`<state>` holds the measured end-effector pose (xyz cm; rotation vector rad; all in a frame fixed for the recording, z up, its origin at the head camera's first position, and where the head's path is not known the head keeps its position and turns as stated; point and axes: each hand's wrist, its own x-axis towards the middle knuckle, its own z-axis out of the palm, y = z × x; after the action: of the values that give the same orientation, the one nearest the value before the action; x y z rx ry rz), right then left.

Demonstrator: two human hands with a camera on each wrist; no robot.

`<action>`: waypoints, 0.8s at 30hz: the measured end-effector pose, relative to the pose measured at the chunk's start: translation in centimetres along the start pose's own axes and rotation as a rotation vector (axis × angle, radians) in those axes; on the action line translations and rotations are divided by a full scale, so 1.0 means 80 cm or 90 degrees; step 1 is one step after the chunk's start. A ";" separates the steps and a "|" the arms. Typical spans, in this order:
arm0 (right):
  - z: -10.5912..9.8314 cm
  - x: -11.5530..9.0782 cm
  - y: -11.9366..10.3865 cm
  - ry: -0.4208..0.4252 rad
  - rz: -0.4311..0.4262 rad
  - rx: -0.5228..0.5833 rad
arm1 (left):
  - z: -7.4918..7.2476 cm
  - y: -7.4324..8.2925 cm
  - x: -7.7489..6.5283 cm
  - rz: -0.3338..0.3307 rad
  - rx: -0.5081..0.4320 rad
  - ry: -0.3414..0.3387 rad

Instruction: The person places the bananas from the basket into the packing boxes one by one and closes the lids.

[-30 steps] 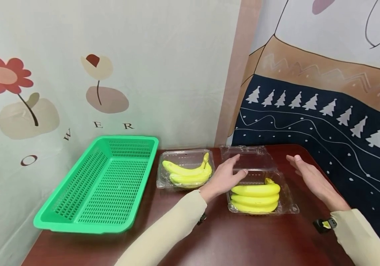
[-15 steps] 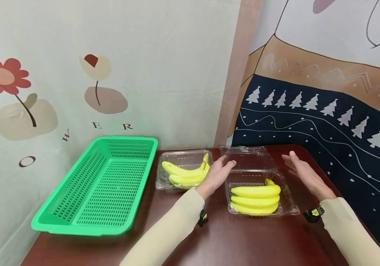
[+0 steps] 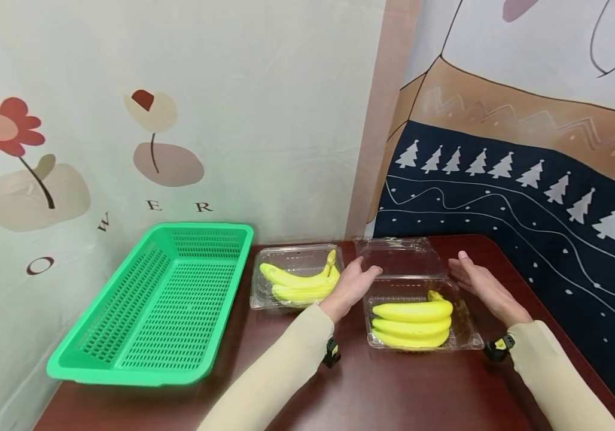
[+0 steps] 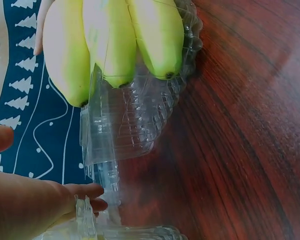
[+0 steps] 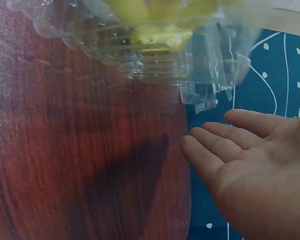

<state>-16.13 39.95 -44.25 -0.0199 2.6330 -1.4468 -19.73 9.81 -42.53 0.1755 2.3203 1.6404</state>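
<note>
My left hand (image 3: pixel 352 288) is between two clear plastic clamshell boxes, fingers extended and holding nothing. It overlaps the right edge of the left box (image 3: pixel 262 296), which has yellow bananas (image 3: pixel 301 286) inside. In front of me the right clamshell box (image 3: pixel 465 333) lies with its lid (image 3: pixel 405 256) folded back toward the wall. Several bananas (image 3: pixel 413 324) rest side by side in its base. My right hand (image 3: pixel 487 290) is held beside that box's right side, fingers straight; in the right wrist view its palm (image 5: pixel 255 160) shows nothing in it.
A green plastic basket (image 3: pixel 220 302) with slotted walls stands on the left of the dark red table (image 3: pixel 393 392). Printed cloth hangs (image 3: pixel 280 131) border the table at the back and right.
My left hand has moved left, from over the right box's edge to beside the left box. The right hand has come inward, closer to the right box.
</note>
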 end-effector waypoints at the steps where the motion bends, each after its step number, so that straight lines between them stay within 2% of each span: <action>1: 0.001 0.001 0.000 -0.002 0.001 0.000 | 0.000 0.000 0.001 -0.003 -0.002 -0.002; 11: 0.011 0.008 -0.004 -0.004 -0.008 0.020 | 0.000 -0.003 0.007 -0.036 -0.045 -0.010; 19: 0.009 0.005 -0.005 0.009 -0.013 0.024 | 0.005 0.001 0.008 -0.043 -0.065 -0.006; 22: 0.006 0.002 -0.007 0.013 -0.024 0.029 | 0.005 0.003 0.006 -0.025 -0.087 -0.007; 24: 0.005 0.000 -0.009 0.018 -0.030 0.033 | 0.004 0.003 0.004 0.010 -0.104 -0.010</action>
<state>-16.09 39.21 -43.86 -0.0576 2.6345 -1.5404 -19.93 10.25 -42.46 0.1697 2.1656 1.8202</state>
